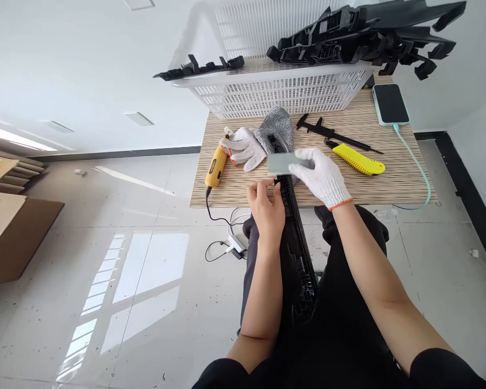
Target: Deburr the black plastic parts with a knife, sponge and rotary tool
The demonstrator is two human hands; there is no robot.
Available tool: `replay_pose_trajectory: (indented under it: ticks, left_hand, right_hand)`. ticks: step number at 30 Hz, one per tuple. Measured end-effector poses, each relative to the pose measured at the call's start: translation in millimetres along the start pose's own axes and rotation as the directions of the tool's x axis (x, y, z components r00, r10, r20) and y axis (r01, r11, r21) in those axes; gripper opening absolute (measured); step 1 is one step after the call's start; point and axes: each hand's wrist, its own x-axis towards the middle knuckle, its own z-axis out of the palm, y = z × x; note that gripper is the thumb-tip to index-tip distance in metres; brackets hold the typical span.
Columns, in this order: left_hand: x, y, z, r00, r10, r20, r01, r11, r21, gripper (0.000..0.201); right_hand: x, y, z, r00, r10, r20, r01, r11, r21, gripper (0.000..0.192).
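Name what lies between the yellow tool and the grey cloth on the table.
In the head view, a white glove with an orange edge lies between the yellow tool and the grey cloth.

The striped surface (397,187), upper centre of the frame, carries a white basket (283,89) along its top edge, a yellow corded tool (216,167) and white glove (249,150) at left, grey cloth (280,123) mid, black caliper (332,134), yellow cutter (360,159) and phone (391,104) at right.
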Motion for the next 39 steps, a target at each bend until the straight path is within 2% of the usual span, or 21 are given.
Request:
replay_pose_trajectory:
  ticks: [2, 5, 6, 9, 10, 13, 17, 21, 24, 27, 32, 36, 39]
  left_hand:
    - [0.3, 0.4, 0.0, 1.0, -0.003, 0.002, 0.003, 1.0, -0.008, 0.013]
    - [0.4, 2.0, -0.1, 1.0, 0.001, 0.004, -0.001, 1.0, 0.003, 0.012]
    - [0.4, 2.6, -0.2, 1.0, 0.001, 0.005, -0.001, 1.0, 0.003, 0.012]
    - [0.0, 3.7, -0.4, 1.0, -0.006, 0.004, 0.006, 1.0, -0.001, 0.013]
    - [-0.2, 3.9, -0.4, 1.0, -0.007, 0.003, 0.007, 1.0, 0.003, 0.013]
    - [-0.4, 3.7, -0.3, 1.0, -0.002, 0.0, 0.002, 1.0, 0.019, 0.013]
    - [-0.5, 3.7, -0.2, 1.0, 0.001, 0.003, -0.001, 1.0, 0.022, 0.013]
    - [-0.7, 4.5, -0.2, 1.0, -0.01, 0.009, 0.01, 1.0, 0.027, 0.012]
    - [-0.8, 5.2, -0.1, 1.0, -0.009, 0.011, 0.008, 0.999, 0.038, 0.013]
    - [-0.7, 5.7, -0.1, 1.0, -0.004, 0.014, 0.004, 0.999, 0.036, 0.012]
    - [-0.3, 5.2, -0.5, 1.0, -0.01, 0.006, 0.01, 1.0, 0.021, 0.011]
    - [-0.2, 3.7, -0.8, 1.0, -0.007, 0.023, 0.006, 0.999, 0.032, 0.012]
    - [-0.1, 2.5, -0.6, 1.0, -0.007, 0.018, 0.006, 1.0, 0.029, 0.013]
  right_hand:
    - [0.1, -0.1, 0.7, 0.999, -0.016, 0.04, 0.015, 1.0, 0.013, 0.038]
    - [-1.6, -2.1, 0.7, 0.998, -0.013, -0.059, 0.013, 1.0, 0.002, 0.04]
    - [-2.4, -3.2, 0.9, 0.998, -0.022, -0.058, 0.022, 1.0, -0.001, 0.04]
    - [-3.8, -5.8, 2.6, 0.996, -0.066, 0.056, 0.066, 0.998, 0.017, 0.04]
    - [-3.6, -6.3, 3.3, 0.996, -0.064, 0.058, 0.063, 0.998, 0.02, 0.04]
    - [-2.0, -6.7, 4.4, 0.998, -0.017, -0.064, 0.017, 1.0, -0.006, 0.041]
    - [-0.3, -5.8, 3.9, 0.999, -0.052, -0.01, 0.052, 0.999, -0.016, 0.039]
    - [0.7, -3.9, 3.2, 0.993, -0.004, -0.119, 0.003, 1.0, -0.006, 0.038]
    - [1.4, -3.1, 3.2, 0.995, -0.014, -0.098, 0.012, 1.0, -0.02, 0.036]
    - [-0.3, -2.8, 1.9, 0.986, 0.012, -0.168, -0.015, 1.0, -0.014, 0.036]
    - [-10.9, -1.1, -3.7, 0.997, -0.032, -0.071, 0.031, 0.999, -0.014, 0.033]
    - [-14.3, 2.5, -6.8, 0.985, -0.007, -0.172, 0.002, 1.0, -0.028, 0.034]
    - [-12.6, 3.0, -6.7, 0.996, -0.048, -0.072, 0.044, 0.998, -0.055, 0.035]
